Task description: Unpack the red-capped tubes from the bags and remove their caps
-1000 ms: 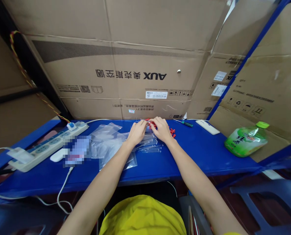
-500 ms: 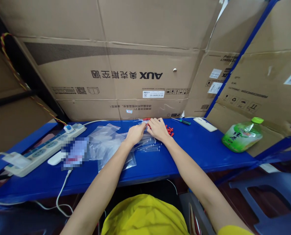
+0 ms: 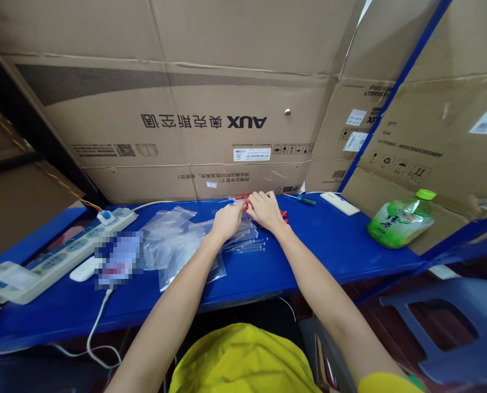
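My left hand is closed, its fingertips pinched near the middle of the blue table. Close against it, my right hand curls over small red pieces that show between the two hands. What the left fingertips hold is too small and hidden to make out. Thin clear plastic tubes lie in a loose bundle just below both hands. More red pieces peek out to the right of my right hand. Clear plastic bags are spread out left of my left hand, partly under the forearm.
On the left are a power strip, a white charger and a blurred packet. A green-handled screwdriver, white phone and green tea bottle sit to the right. Cardboard walls the back.
The camera view has turned slightly. Both hands stay together at the same spot, with small finger shifts around the red pieces; the left fingers sit a little differently.
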The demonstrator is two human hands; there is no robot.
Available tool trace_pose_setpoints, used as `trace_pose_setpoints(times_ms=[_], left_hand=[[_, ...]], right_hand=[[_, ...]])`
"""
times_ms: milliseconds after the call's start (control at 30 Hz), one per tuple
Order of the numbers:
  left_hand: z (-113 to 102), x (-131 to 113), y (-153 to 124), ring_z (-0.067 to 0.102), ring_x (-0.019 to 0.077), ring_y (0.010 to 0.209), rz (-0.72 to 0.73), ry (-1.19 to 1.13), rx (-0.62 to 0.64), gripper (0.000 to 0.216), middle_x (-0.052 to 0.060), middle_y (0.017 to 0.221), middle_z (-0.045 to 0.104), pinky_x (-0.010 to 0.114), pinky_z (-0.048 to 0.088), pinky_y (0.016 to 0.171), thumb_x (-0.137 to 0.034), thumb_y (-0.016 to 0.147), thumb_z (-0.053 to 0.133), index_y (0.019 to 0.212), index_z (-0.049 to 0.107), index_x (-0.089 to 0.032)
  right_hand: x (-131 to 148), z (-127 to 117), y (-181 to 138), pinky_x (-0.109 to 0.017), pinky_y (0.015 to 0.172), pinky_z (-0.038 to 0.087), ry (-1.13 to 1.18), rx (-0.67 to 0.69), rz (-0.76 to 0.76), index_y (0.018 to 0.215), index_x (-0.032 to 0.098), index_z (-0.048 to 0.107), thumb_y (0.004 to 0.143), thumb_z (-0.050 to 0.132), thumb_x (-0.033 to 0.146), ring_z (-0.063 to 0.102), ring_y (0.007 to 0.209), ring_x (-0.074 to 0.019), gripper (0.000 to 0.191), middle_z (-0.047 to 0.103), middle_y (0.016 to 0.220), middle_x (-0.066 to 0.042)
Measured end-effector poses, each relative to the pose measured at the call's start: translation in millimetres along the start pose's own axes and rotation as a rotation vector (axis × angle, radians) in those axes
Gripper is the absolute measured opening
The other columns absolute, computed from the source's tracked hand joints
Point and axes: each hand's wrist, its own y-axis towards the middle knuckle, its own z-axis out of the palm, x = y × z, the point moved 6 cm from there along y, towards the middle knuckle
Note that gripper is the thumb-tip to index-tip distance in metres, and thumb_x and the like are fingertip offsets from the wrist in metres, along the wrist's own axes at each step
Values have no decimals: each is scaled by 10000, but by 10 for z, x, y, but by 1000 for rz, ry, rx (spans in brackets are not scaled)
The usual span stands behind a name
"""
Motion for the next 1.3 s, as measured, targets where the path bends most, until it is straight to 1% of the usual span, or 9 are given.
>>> trace_pose_setpoints(times_ms=[100, 200, 333, 367, 467, 600, 900, 1100, 1300], left_hand=[[-37, -52, -15, 754, 294, 1041, -5, 7, -7, 412, 142, 1098, 787, 335, 489, 855, -386, 1135, 256, 1236, 626, -236], [-83, 0, -66, 756, 291, 1025, -16, 9, 0, 399, 134, 1072, 791, 329, 482, 836, -382, 1133, 274, 1215, 636, -235], [-118, 253, -100, 750, 275, 1011, -77, -7, -27, 378, 108, 1069, 797, 317, 475, 833, -395, 1131, 298, 1223, 635, -251], [-110, 299, -91, 746, 267, 1024, -72, -18, -42, 374, 99, 1082, 798, 310, 475, 836, -402, 1131, 305, 1219, 638, -257], [-49, 310, -46, 725, 244, 1086, 29, -81, -80, 326, 68, 1168, 787, 292, 480, 854, -395, 1120, 371, 1164, 667, -266], [43, 197, -27, 708, 225, 1084, 158, -151, -72, 263, 53, 1207, 767, 297, 495, 886, -347, 1093, 457, 1095, 698, -242], [148, 194, -31, 697, 235, 1031, 184, -137, 12, 180, 73, 1139, 759, 319, 505, 856, -281, 1036, 552, 1050, 721, -221], [180, 198, -28, 700, 227, 999, 185, -161, 26, 173, 61, 1088, 768, 306, 496, 829, -267, 1022, 566, 1044, 733, -225], [183, 208, -14, 696, 219, 989, 188, -162, 12, 221, 60, 1059, 770, 315, 485, 874, -290, 1044, 529, 1031, 738, -218]], right_hand=[[-140, -2, -13, -410, 954, 336, 10, -27, 52, 1152, 184, 640, 1046, 425, 329, 551, 1054, -307, 280, 711, 1064, -144], [-501, -106, -96, -400, 934, 364, 8, -77, 158, 1159, 161, 640, 1032, 389, 261, 589, 1049, -309, 299, 723, 1060, -167], [-1173, -292, -345, -402, 910, 398, 46, -287, 539, 1130, 139, 643, 1032, 283, 226, 650, 982, -310, 383, 740, 1014, -188], [-1248, -291, -382, -399, 919, 408, 94, -322, 558, 1151, 153, 639, 1040, 281, 241, 660, 998, -305, 385, 748, 1050, -178], [-1218, -172, -351, -383, 946, 445, 277, -294, 422, 1229, 194, 624, 1052, 337, 292, 672, 1074, -282, 351, 754, 1160, -144], [-1097, -32, -269, -360, 919, 488, 401, -188, 323, 1207, 216, 647, 1013, 484, 325, 669, 1039, -256, 276, 761, 1099, -104], [-1341, -18, -428, -293, 765, 455, 262, 72, 596, 887, 256, 769, 944, 664, 435, 701, 900, -220, 215, 793, 926, -33], [-1241, 69, -447, -292, 769, 443, 163, 251, 616, 834, 269, 791, 966, 621, 486, 718, 930, -229, 305, 800, 914, -51], [-1235, 53, -449, -297, 798, 453, 103, 236, 650, 883, 249, 787, 1050, 496, 489, 717, 968, -242, 412, 796, 973, -88]])
